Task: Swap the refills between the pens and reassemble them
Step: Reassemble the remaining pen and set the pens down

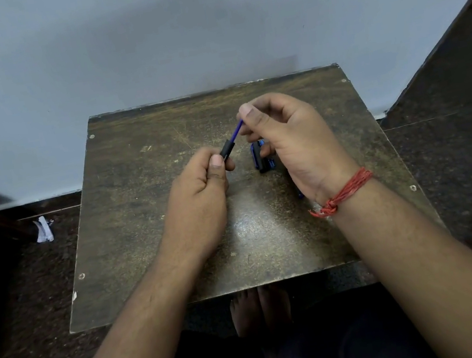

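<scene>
Hands meet above a small worn table (149,223), seen from a camera on the person's head. The left hand (200,196) curls its fingers and thumb round a black pen barrel (226,151), whose open end pokes out just past the thumb tip and tilts up toward the other hand. The right hand (290,136) pinches a thin blue refill (238,130) between thumb and forefinger; the refill's lower end sits inside the mouth of the barrel, and only a short stretch shows between the 2 sets of fingertips. The barrel seems held steady so that the refill can slide along its axis (whether it is going in or coming out cannot be told from this single view).

Just under the right hand's curled lower fingers, on the table, lie other pen parts (262,156), blue and black, partly hidden by the hand; probably they are parked there within easy reach for reassembly. How many pieces lie there is unclear. A small blue tip (301,194) shows beside the right wrist, which wears a red thread bracelet (342,193).

Judging by the loose parts, the swap is under way and neither pen is back together.

Bare feet (260,308) show below the table's near edge, and a grey wall (144,38) stands behind.
</scene>
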Available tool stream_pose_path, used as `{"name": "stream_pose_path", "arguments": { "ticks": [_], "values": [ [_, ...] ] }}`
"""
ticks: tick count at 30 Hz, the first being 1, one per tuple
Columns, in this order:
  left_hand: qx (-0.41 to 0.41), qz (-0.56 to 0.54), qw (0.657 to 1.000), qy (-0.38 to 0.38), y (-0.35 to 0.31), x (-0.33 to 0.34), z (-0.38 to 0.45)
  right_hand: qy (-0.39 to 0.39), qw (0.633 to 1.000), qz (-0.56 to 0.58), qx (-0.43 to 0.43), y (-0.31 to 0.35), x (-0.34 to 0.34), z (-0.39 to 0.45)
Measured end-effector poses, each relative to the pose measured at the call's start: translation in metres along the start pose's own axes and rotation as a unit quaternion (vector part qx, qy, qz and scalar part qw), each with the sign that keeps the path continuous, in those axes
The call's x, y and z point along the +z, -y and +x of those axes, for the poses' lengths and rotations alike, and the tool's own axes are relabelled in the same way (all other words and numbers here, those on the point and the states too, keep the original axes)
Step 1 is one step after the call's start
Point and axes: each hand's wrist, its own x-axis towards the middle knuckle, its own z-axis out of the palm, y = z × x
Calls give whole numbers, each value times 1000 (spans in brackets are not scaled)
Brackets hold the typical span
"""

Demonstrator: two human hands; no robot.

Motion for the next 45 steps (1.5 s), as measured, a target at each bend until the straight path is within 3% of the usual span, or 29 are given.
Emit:
{"name": "stream_pose_path", "arguments": {
  "ticks": [7, 9, 14, 17, 24, 32, 41, 45],
  "values": [
    [0, -1, 1000, -3, 2, -1, 0, -1, 999, -41, -4, 0, -2, 1],
    [-6, -15, 1000, 0, 4, -1, 1, -38, 997, -61, -5, 1, -12, 5],
    [-11, -9, 1000, -7, 5, -2, 1, -145, 959, -242, -31, -1, -40, 15],
    [-12, 4, 1000, -12, 5, -2, 2, -119, 926, -357, -25, -3, -40, 16],
    [-16, 4, 1000, -18, 5, -2, 2, 15, 807, -590, -33, -6, -18, 8],
    [-17, -1, 1000, -19, 3, -2, 1, 4, 770, -637, -30, -2, -8, 2],
    [-15, 8, 999, -32, 3, -1, 1, 7, 776, -631, 5, 0, 2, 1],
    [-18, 10, 999, -33, 3, -2, 1, -12, 830, -558, 15, 0, -4, 8]
  ]
}}
